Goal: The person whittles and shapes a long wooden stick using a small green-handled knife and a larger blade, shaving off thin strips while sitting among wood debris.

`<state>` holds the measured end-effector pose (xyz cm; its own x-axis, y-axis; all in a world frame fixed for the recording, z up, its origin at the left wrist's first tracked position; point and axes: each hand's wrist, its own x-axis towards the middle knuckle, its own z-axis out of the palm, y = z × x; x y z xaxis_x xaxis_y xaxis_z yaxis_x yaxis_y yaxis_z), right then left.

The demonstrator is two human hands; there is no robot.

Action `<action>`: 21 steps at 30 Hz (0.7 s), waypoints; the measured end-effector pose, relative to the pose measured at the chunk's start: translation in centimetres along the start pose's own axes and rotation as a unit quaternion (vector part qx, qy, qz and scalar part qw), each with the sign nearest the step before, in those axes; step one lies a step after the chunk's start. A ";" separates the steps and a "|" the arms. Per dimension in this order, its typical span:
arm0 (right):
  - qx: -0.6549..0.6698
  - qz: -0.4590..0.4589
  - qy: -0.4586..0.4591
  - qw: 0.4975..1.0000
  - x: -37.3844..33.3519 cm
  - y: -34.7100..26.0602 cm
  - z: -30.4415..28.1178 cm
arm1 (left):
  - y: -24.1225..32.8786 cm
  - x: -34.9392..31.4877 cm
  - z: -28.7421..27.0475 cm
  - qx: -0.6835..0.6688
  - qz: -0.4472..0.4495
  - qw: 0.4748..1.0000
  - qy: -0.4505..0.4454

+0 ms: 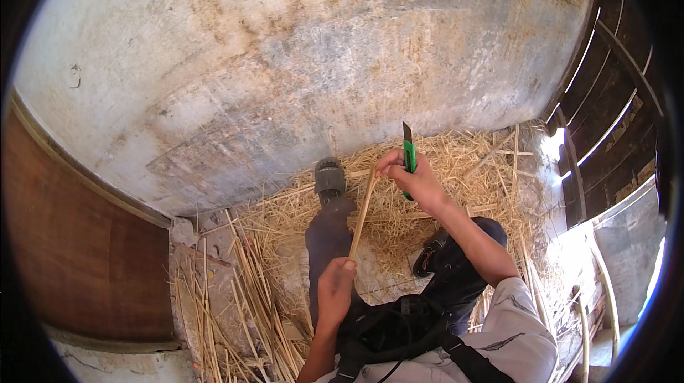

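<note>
Over the gap between the legs, holds a narrow tan strip point(363, 215), apparently of split wood or cane, spanning from one hand to the other. Pinches its near end with the left hand point(336, 289), with the thumb tip against the strip and with the other fingers folded in, mostly hidden, leaving hardly any opening. Takes its far end at the fingertips of the right hand point(417, 178), with thumb and forefinger drawn close together; cannot tell how firmly, or how much of the end is covered. Leaves the middle of the strip bare between the two grips, slanting away from the body and slightly to the right.

Grips a green utility knife point(409, 157) in the right hand too, with fingers curled around the handle and the dark blade point(407, 131) pointing toward the stained wall point(342, 62), apart from the strip. Stretches the left leg forward, with a dark grey shoe point(329, 178) near the wall, and bends the right, with a black shoe point(427, 258) closer in. Has straw-like shavings point(481, 187) strewn around the feet and many long thin sticks point(249, 290) lying to the left.
</note>
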<state>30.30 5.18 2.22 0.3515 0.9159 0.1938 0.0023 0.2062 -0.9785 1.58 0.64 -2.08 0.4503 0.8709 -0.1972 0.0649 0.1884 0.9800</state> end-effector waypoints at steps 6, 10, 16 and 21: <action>-0.158 -0.023 -0.028 0.987 -1.2 -3.4 0.5 | 0.1 0.0 -0.7 -0.011 -0.025 1.000 -0.007; -0.297 -0.194 -0.010 0.935 -0.9 -3.4 0.5 | -0.1 0.2 -0.9 -0.022 -0.027 0.999 -0.022; -0.350 -0.265 -0.020 0.898 -0.9 -2.9 0.9 | 0.1 -0.1 -1.2 -0.054 -0.056 0.997 -0.021; -0.389 -0.267 -0.040 0.881 -0.9 -2.6 0.4 | -0.3 0.0 -1.2 -0.042 -0.044 0.998 -0.012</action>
<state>29.58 4.02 4.61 0.0400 0.7875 0.6150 0.7988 0.3446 -0.4931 0.48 1.09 -2.40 0.4669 0.8385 -0.2810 0.0305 0.3023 0.9527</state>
